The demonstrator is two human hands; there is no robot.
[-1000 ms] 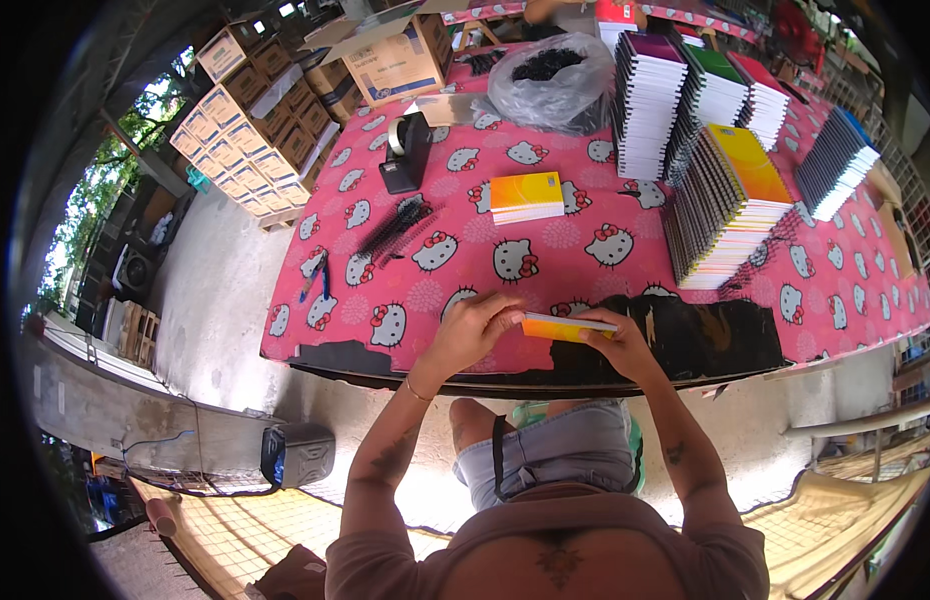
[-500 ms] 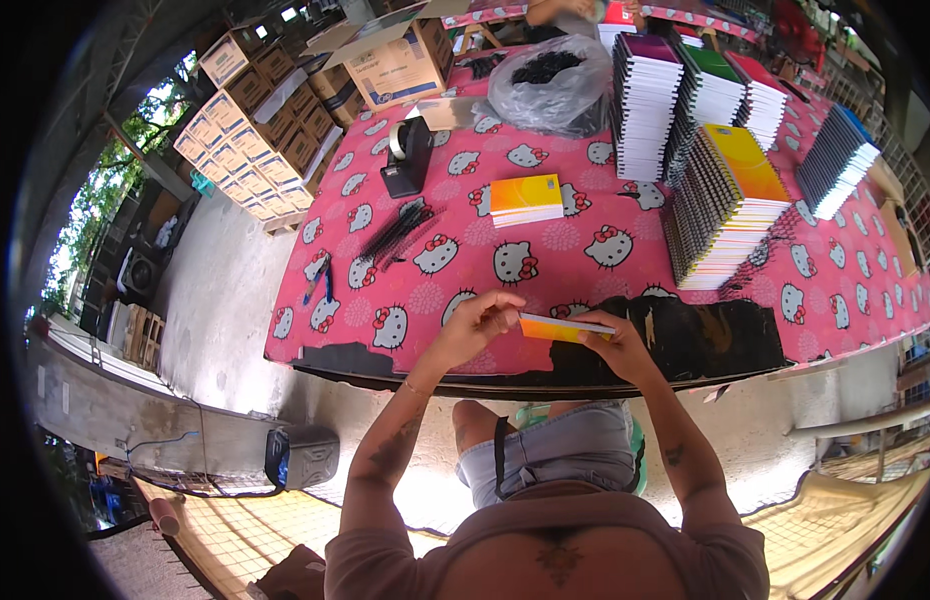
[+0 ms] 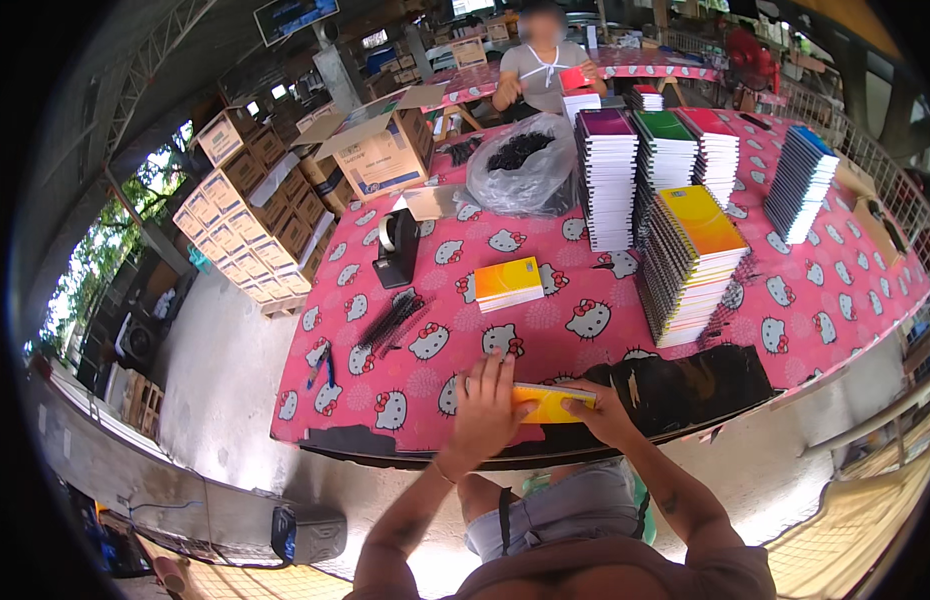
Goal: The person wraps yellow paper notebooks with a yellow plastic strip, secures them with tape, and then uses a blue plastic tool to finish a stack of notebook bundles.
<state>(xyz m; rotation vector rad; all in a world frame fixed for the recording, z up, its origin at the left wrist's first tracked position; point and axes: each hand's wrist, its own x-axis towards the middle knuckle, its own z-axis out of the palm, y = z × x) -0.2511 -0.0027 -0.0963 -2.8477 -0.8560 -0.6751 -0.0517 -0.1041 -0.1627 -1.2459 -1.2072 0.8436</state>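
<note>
A slim rectangular yellow-and-orange notebook (image 3: 555, 405) with a white page edge was held low over the near side of a table cloth (image 3: 555, 350) of pink cat-printed sheeting, just beside a torn black patch (image 3: 675, 390). Its right end was gripped narrowly by the right hand (image 3: 600, 408), the thumb being pressed flat on the cover. Its left end was met by the thumb of the left hand (image 3: 488, 405), whose fingers were stretched out straight beyond it; whether that end was firmly gripped could not be told. Beyond the hands, a short stack of yellow-and-orange notebooks (image 3: 508, 284) was set on the cloth, with black wire coils (image 3: 390, 322) and a blue-handled tool (image 3: 328, 368) laid to its left, nearer the edge, and a black tape dispenser (image 3: 396, 255) stood behind the coils. To the right, a tall stack of spiral-bound yellow notebooks (image 3: 685, 280) was placed in front of purple-, green- and red-topped stacks, and a red-covered item (image 3: 577, 78) was held by a person across the table
</note>
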